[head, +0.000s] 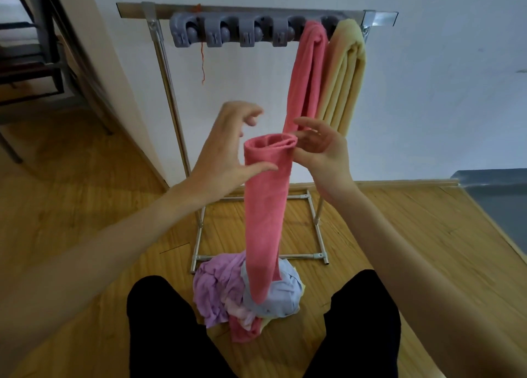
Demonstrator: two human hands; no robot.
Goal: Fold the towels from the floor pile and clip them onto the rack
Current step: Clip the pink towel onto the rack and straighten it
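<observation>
A folded pink towel [265, 206] hangs long and narrow in front of me, its lower end reaching the floor pile [245, 289]. My right hand [322, 149] pinches the towel's folded top edge from the right. My left hand [228, 146] hovers at the left of that top with fingers spread and loosely curled, the thumb touching the towel's side. On the metal rack [159, 64] a grey clip bar [228, 32] holds another pink towel [308, 72] and a yellow towel [345, 75] at its right end. The pile holds purple, light blue, pink and yellow towels.
My knees in black trousers [159, 329] flank the pile on the wooden floor. The rack stands against a white wall, its base frame [319, 235] on the floor. A dark chair [42, 50] stands at the far left. A grey step [496, 195] lies at the right.
</observation>
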